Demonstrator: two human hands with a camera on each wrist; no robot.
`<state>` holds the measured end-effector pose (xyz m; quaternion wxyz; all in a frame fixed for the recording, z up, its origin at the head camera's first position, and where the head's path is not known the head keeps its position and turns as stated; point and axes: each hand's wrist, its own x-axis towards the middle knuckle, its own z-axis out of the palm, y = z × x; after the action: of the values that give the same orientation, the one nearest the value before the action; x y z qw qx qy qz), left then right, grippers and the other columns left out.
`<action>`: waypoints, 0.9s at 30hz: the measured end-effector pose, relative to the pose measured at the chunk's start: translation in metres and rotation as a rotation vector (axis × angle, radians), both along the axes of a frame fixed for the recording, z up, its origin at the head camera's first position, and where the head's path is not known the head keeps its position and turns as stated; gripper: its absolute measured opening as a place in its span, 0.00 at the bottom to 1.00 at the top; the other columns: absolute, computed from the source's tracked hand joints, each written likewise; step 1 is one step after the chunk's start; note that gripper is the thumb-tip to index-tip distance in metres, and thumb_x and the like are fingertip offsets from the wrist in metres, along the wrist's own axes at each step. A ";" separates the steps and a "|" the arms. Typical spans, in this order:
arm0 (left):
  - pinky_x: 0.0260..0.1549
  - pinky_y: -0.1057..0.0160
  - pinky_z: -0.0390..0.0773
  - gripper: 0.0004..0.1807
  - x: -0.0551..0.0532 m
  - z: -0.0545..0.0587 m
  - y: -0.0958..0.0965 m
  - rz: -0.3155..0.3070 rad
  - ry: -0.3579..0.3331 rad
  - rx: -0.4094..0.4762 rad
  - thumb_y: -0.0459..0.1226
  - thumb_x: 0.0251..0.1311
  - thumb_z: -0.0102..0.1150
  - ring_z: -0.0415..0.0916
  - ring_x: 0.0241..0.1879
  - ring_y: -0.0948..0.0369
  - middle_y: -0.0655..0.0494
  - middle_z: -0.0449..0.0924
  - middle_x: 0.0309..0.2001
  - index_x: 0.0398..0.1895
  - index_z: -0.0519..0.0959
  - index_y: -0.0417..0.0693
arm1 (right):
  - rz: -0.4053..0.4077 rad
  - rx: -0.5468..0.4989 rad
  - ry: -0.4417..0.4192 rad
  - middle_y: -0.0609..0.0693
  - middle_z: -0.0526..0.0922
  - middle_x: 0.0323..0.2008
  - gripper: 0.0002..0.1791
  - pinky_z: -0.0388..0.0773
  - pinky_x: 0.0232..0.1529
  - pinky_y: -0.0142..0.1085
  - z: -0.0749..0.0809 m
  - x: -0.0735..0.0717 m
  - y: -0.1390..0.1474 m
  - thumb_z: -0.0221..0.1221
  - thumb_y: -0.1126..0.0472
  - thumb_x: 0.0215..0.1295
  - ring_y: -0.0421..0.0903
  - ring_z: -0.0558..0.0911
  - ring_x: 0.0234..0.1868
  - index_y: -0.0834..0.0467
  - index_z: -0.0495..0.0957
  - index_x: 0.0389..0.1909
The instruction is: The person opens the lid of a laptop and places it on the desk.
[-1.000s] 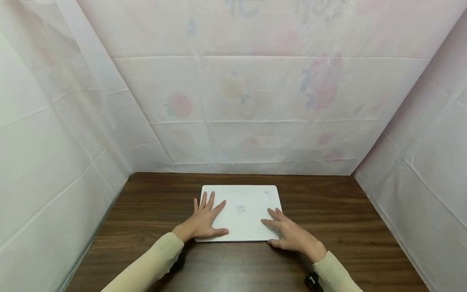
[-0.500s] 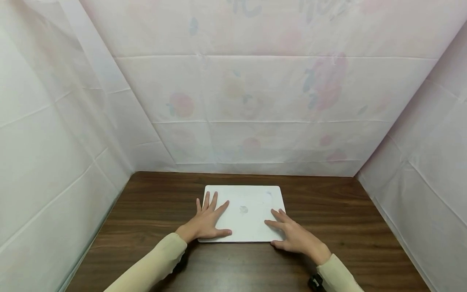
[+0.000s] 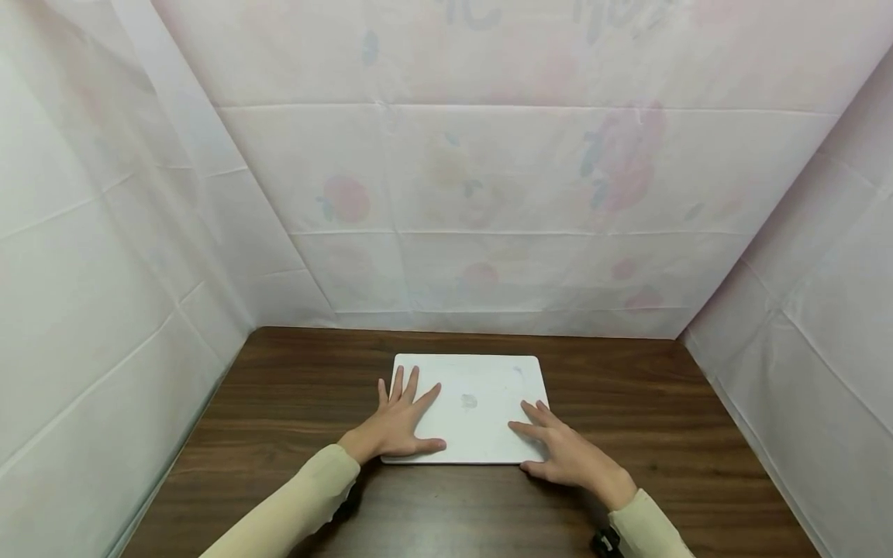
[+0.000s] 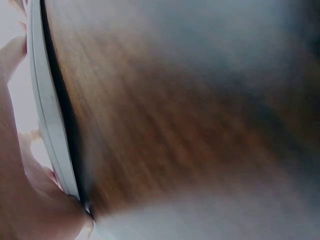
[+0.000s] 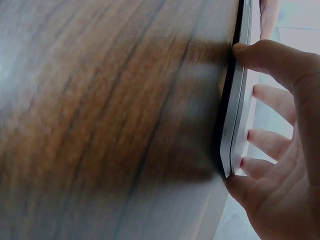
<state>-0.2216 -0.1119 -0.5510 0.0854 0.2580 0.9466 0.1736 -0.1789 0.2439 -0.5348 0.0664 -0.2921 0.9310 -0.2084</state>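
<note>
The laptop (image 3: 477, 434) lies flat and closed on the worktop (image 3: 656, 411), with the pale lid (image 3: 481, 372) facing up and the logo (image 3: 469, 401) near its middle. The left hand (image 3: 396, 428) is spread on the left part of the lid, the fingers wide apart. The right hand (image 3: 561, 451) is also spread, its fingers a little bent with tips on the right part of the lid, while the thumb touches the front edge (image 5: 232, 120); it does not seem to grip firmly. I judge that the laptop is stiff and rather heavy for such a thin thing, so it asks for both hands. The smooth lid is probably slippery, and the inside may be fragile, so strong pressing on the middle is not wise. It is better to hold both short sides, thumbs above and fingers under the base, where a narrow dark gap (image 4: 70, 120) shows
</note>
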 end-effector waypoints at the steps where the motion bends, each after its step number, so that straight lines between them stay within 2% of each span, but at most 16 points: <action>1: 0.67 0.20 0.27 0.57 0.000 0.000 0.000 -0.002 0.000 -0.001 0.74 0.57 0.56 0.18 0.79 0.32 0.34 0.27 0.83 0.84 0.51 0.60 | -0.002 0.001 0.003 0.61 0.59 0.79 0.33 0.71 0.66 0.63 0.000 0.000 0.000 0.69 0.52 0.65 0.70 0.56 0.79 0.51 0.75 0.71; 9: 0.68 0.20 0.27 0.58 -0.001 0.001 0.002 0.012 -0.023 0.001 0.74 0.56 0.58 0.18 0.79 0.33 0.35 0.28 0.83 0.84 0.52 0.60 | -0.005 0.000 -0.008 0.61 0.58 0.80 0.34 0.70 0.67 0.63 -0.001 0.001 0.000 0.69 0.52 0.65 0.70 0.55 0.79 0.52 0.75 0.71; 15: 0.69 0.20 0.30 0.58 -0.002 0.003 0.002 0.012 -0.048 0.038 0.73 0.54 0.62 0.20 0.80 0.32 0.34 0.28 0.83 0.83 0.54 0.59 | -0.011 -0.004 -0.009 0.63 0.59 0.79 0.34 0.70 0.67 0.64 -0.001 0.001 0.001 0.69 0.53 0.65 0.71 0.55 0.79 0.52 0.75 0.71; 22: 0.69 0.21 0.43 0.60 -0.004 0.003 -0.004 0.014 0.002 0.054 0.73 0.51 0.65 0.30 0.80 0.31 0.31 0.32 0.82 0.83 0.56 0.56 | -0.009 -0.006 -0.011 0.63 0.59 0.79 0.34 0.69 0.68 0.64 -0.003 0.002 0.000 0.69 0.52 0.65 0.71 0.55 0.79 0.52 0.75 0.71; 27: 0.68 0.21 0.51 0.62 -0.001 0.008 -0.015 0.060 0.033 0.071 0.73 0.49 0.67 0.38 0.80 0.30 0.32 0.36 0.82 0.83 0.56 0.55 | 0.003 -0.022 0.014 0.66 0.60 0.78 0.34 0.69 0.67 0.65 -0.003 0.001 0.000 0.70 0.53 0.64 0.74 0.57 0.77 0.53 0.75 0.70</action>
<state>-0.2224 -0.1273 -0.5427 0.0555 0.2353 0.9484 0.2053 -0.1776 0.2436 -0.5377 0.0571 -0.2959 0.9286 -0.2166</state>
